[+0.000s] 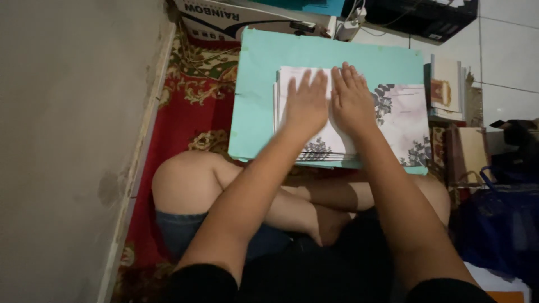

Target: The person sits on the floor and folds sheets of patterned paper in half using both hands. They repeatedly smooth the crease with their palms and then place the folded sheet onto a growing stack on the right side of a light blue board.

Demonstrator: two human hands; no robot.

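A stack of white cards printed with dark leaf patterns (401,120) lies on a low turquoise table (255,106) in front of my crossed legs. My left hand (307,104) rests flat, fingers together, on the left half of the stack. My right hand (351,98) lies flat beside it, pressing down near the middle fold of the top card. Neither hand grips anything. The top card's right half shows a pale marbled print with leaf sprigs.
A red patterned carpet (193,112) covers the floor, with a grey wall (67,140) on the left. A white cardboard box (224,19) stands behind the table. Stacked cards (446,84), brown boxes and a dark blue bag (499,219) sit at the right.
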